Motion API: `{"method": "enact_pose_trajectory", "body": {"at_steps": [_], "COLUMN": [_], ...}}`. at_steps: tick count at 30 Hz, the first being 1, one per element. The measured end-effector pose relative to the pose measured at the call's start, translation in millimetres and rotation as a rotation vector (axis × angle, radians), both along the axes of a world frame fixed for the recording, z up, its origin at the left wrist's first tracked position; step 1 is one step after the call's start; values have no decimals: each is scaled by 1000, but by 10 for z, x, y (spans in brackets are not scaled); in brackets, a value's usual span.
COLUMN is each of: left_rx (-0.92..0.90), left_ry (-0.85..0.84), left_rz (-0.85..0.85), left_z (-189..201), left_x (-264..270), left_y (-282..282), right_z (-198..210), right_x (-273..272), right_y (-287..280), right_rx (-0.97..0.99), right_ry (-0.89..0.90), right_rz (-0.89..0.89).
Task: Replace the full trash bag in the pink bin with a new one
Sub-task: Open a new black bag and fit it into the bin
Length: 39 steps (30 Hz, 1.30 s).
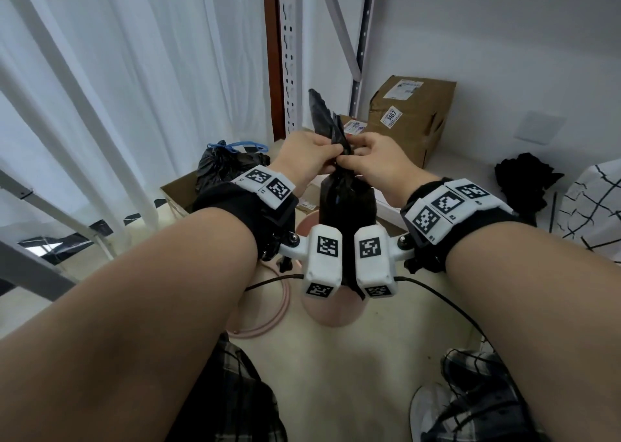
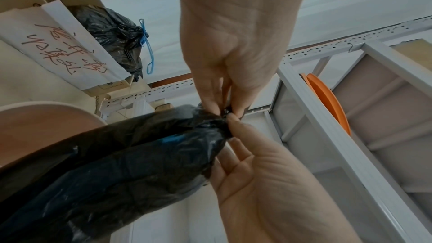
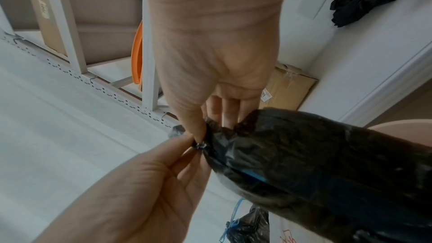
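A: Logging the hold. Left hand (image 1: 304, 154) and right hand (image 1: 373, 159) are both pinching the top edge of the new bag (image 1: 346, 203), fingertips nearly touching at the mouth. The bag is hanging as a narrow folded strip, with a loose tail sticking up toward 12 o'clock above the hands.

B: Where is it sitting against the bin?

A: It is hanging directly over the bin (image 1: 332, 310), which is standing on the floor below the wrists. The rim is mostly hidden behind the wrist cameras. The full bag (image 1: 223, 164), tied with a blue drawstring, is already sitting out at 10 o'clock in a carton.

B: So the step is opening the mouth?

A: I am judging it so. In the left wrist view the fingertips (image 2: 230, 117) are working at one tight black pucker; the layers are not visibly parting.

B: Risks?

A: Thin film is clinging to itself, so the fingers may be rubbing both layers together and sliding off. Pulling hard at one small point could be tearing the seam. A blue strip is showing on the bag, probably its drawstring; if the closed end is being worked instead, the mouth will never open. Which end it is, I cannot tell.
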<state>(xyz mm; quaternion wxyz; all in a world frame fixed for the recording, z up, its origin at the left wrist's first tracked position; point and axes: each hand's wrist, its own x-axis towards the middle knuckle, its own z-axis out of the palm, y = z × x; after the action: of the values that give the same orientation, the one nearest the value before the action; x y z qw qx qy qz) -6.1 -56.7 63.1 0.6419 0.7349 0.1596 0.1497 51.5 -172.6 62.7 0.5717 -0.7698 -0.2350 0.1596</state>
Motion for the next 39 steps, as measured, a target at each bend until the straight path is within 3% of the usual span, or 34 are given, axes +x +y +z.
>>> {"method": "enact_pose_trajectory", "body": {"at_steps": [3, 9, 15, 23, 26, 30, 34, 37, 39], "left_rx": [20, 75, 112, 158, 159, 310, 389, 364, 239], "left_ry": [-65, -135, -152, -185, -182, -31, -14, -28, -17], "left_rz": [43, -128, -144, -22, 89, 306, 308, 298, 257], "left_z": [5, 84, 107, 112, 79, -123, -105, -35, -45], "left_x": [-17, -99, -120, -68, -67, -98, -90, -49, -47], "left_y": [53, 67, 70, -4, 66, 401, 446, 365, 317], "right_z": [36, 83, 165, 185, 122, -85, -40, 31, 60], "right_x": [-17, -12, -70, -104, 49, 361, 356, 316, 261], "right_y": [21, -13, -67, -78, -61, -231, -306, -269, -262], "right_rx": [49, 143, 166, 207, 120, -32, -53, 75, 169], "right_ry": [9, 50, 29, -10, -106, -169, -215, -107, 22], "right_rz": [15, -61, 8, -24, -167, -428, -472, -446, -377]}}
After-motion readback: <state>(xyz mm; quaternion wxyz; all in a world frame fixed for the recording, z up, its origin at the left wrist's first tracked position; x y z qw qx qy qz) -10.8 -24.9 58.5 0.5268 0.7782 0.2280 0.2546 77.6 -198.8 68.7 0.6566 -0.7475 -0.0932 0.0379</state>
